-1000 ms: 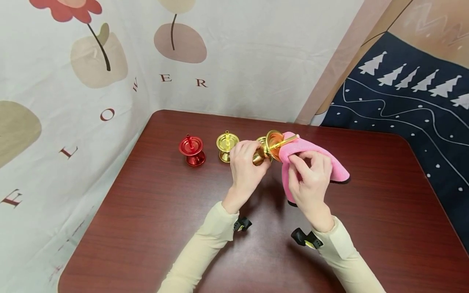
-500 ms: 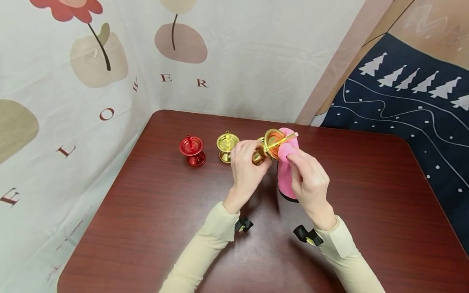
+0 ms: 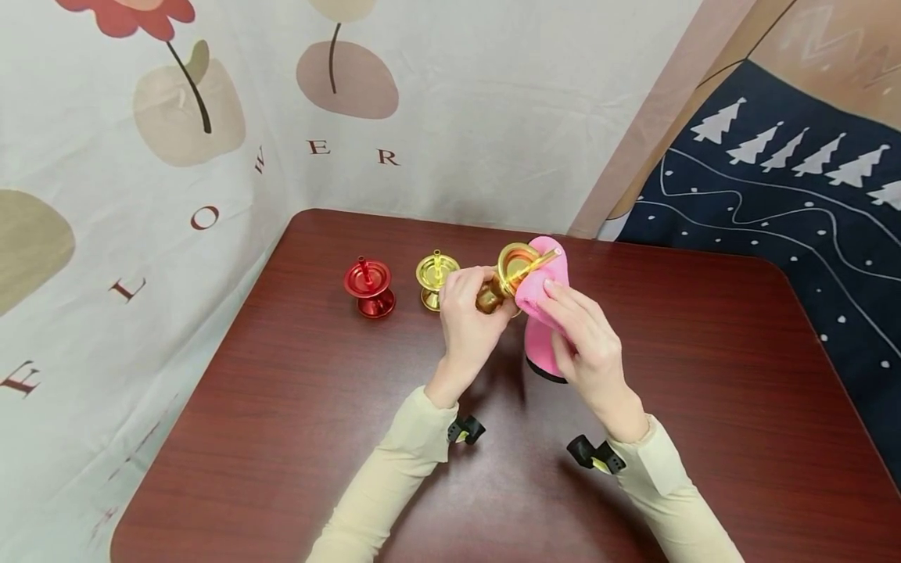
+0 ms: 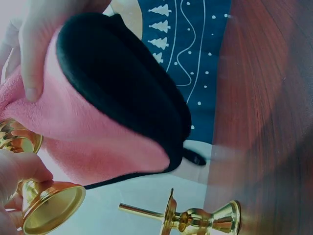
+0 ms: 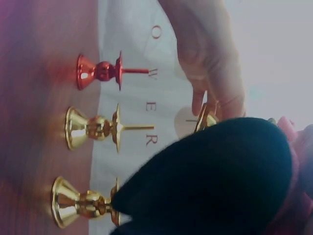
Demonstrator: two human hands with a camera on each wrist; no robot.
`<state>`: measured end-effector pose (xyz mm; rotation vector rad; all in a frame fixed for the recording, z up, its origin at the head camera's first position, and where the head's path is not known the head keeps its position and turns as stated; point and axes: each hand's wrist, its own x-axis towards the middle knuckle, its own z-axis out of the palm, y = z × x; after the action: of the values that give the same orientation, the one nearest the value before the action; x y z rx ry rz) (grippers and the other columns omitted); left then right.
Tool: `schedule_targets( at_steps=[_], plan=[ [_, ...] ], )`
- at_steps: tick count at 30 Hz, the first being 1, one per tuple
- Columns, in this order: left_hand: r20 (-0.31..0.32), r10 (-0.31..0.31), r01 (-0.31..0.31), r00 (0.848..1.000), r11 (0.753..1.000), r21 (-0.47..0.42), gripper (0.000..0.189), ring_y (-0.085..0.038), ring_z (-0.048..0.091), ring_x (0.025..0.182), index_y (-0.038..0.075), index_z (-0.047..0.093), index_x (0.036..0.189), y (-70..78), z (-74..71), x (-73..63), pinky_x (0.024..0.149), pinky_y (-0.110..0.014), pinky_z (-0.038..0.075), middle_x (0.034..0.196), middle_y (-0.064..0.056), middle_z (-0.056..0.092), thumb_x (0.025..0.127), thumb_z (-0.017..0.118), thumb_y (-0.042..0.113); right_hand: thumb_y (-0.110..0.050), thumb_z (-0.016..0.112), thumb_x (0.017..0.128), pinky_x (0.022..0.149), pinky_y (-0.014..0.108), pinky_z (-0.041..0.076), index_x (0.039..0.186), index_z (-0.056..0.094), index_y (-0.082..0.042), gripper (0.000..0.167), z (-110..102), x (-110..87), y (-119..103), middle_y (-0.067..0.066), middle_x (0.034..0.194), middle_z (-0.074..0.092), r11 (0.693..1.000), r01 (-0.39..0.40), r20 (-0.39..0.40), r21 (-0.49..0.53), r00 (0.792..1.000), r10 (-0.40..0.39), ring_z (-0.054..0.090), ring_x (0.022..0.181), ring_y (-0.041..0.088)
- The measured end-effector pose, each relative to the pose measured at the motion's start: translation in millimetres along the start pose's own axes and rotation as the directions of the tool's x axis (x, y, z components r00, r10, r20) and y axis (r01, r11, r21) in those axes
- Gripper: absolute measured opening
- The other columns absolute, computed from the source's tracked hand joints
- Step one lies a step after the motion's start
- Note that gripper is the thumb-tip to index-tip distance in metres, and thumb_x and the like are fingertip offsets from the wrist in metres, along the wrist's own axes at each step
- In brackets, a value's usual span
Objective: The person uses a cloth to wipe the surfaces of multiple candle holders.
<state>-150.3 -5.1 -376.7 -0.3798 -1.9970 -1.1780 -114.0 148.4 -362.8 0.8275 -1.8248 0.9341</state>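
My left hand [image 3: 470,324] grips the stem of a gold candlestick [image 3: 493,295], held tilted above the table with its dish and spike leaning right. In the left wrist view its flared base [image 4: 54,209] faces the camera. My right hand [image 3: 587,344] pinches a pink plush cloth [image 3: 542,293] with black edging and presses it against the dish's right side, beside the spike. A black side of the cloth [image 4: 122,73] and a small loop show in the left wrist view. The cloth hides much of the dish in the right wrist view.
A red candlestick [image 3: 369,289] and a gold candlestick [image 3: 435,283] stand upright to the left on the brown table [image 3: 296,438]. Another gold candlestick [image 5: 80,201] stands in line with them, mostly hidden behind the held one in the head view. Printed cloth hangings [image 3: 493,117] surround the table.
The cloth's right flap has swung in and it now sits bunched around the dish. My right hand has shifted slightly left and up. The held candlestick has moved a little left and up.
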Motion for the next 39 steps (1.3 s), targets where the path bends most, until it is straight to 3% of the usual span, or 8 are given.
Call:
schedule_targets(
  at_steps=[6, 11, 16, 20, 28, 33, 39],
  plan=[
    [0.023, 0.016, -0.016, 1.0, 1.0, 0.006, 0.028, -0.023, 0.054, 0.09, 0.005, 0.066, 0.089, 0.3, -0.4, -1.8, 0.082, -0.04, 0.039, 0.091, -0.007, 0.068, 0.066, 0.079, 0.014, 0.007, 0.053, 0.079, 0.093, 0.026, 0.042, 0.09, 0.072, -0.003, 0.024, -4.7, 2.1, 4.8, 0.021, 0.1, 0.064, 0.998, -0.06, -0.053, 0.012, 0.997, 0.06, 0.055, 0.093, 0.037],
    [0.073, 0.037, -0.035, 0.997, 0.999, -0.025, 0.029, -0.023, 0.054, 0.09, 0.005, 0.066, 0.089, 1.4, -1.1, -2.3, 0.083, -0.04, 0.039, 0.089, -0.006, 0.068, 0.063, 0.078, 0.009, 0.006, 0.059, 0.082, 0.092, 0.025, 0.042, 0.082, 0.072, -0.003, 0.017, -12.0, 5.8, 16.2, 0.023, 0.094, 0.062, 0.998, -0.062, -0.099, -0.014, 0.993, 0.061, 0.054, 0.091, 0.038],
    [0.162, 0.047, -0.039, 0.986, 0.998, -0.049, 0.031, -0.021, 0.054, 0.089, 0.006, 0.067, 0.09, 4.4, -1.6, -1.9, 0.082, -0.04, 0.039, 0.089, -0.005, 0.068, 0.061, 0.078, 0.008, -0.011, 0.063, 0.088, 0.093, 0.026, 0.043, 0.081, 0.072, -0.005, 0.013, -17.5, 11.0, 28.8, 0.021, 0.094, 0.062, 0.993, -0.062, -0.171, -0.103, 0.984, 0.044, 0.053, 0.091, 0.038],
    [0.202, 0.048, -0.037, 0.978, 0.998, -0.055, 0.032, -0.021, 0.055, 0.092, 0.007, 0.067, 0.09, 5.5, -1.2, -2.0, 0.082, -0.041, 0.039, 0.091, -0.005, 0.068, 0.06, 0.078, 0.009, -0.018, 0.061, 0.091, 0.094, 0.025, 0.043, 0.083, 0.071, -0.006, 0.019, -20.4, 9.9, 36.3, 0.019, 0.097, 0.062, 0.989, -0.04, -0.135, -0.143, 0.991, 0.02, 0.053, 0.092, 0.038],
    [0.143, 0.086, -0.078, 0.986, 0.995, -0.059, 0.031, -0.024, 0.054, 0.092, 0.003, 0.066, 0.09, 3.9, 1.3, -2.0, 0.083, -0.037, 0.042, 0.088, -0.007, 0.067, 0.061, 0.077, 0.007, -0.012, 0.055, 0.094, 0.096, 0.024, 0.041, 0.087, 0.07, -0.005, 0.018, -26.2, 5.2, 22.1, 0.019, 0.097, 0.062, 0.99, 0.037, -0.031, -0.139, 0.999, -0.042, 0.053, 0.09, 0.038],
    [0.132, 0.104, -0.101, 0.986, 0.994, -0.029, 0.029, -0.023, 0.053, 0.092, 0.004, 0.066, 0.089, 5.6, 1.0, -1.4, 0.082, -0.038, 0.042, 0.088, -0.007, 0.066, 0.062, 0.076, 0.008, -0.012, 0.056, 0.093, 0.095, 0.023, 0.041, 0.088, 0.071, -0.004, 0.018, -25.6, 5.4, 17.2, 0.02, 0.096, 0.062, 0.993, 0.001, -0.042, -0.122, 0.999, -0.006, 0.053, 0.09, 0.038],
    [0.144, 0.111, -0.107, 0.983, 0.994, -0.036, 0.029, -0.023, 0.053, 0.093, 0.005, 0.066, 0.088, 7.4, 1.5, -1.5, 0.082, -0.038, 0.042, 0.088, -0.007, 0.066, 0.061, 0.075, 0.009, -0.005, 0.062, 0.087, 0.096, 0.025, 0.041, 0.088, 0.071, -0.003, 0.009, -25.5, 6.0, 26.1, 0.02, 0.097, 0.061, 0.983, -0.03, -0.058, -0.18, 0.998, 0.02, 0.053, 0.092, 0.038]
  ],
)
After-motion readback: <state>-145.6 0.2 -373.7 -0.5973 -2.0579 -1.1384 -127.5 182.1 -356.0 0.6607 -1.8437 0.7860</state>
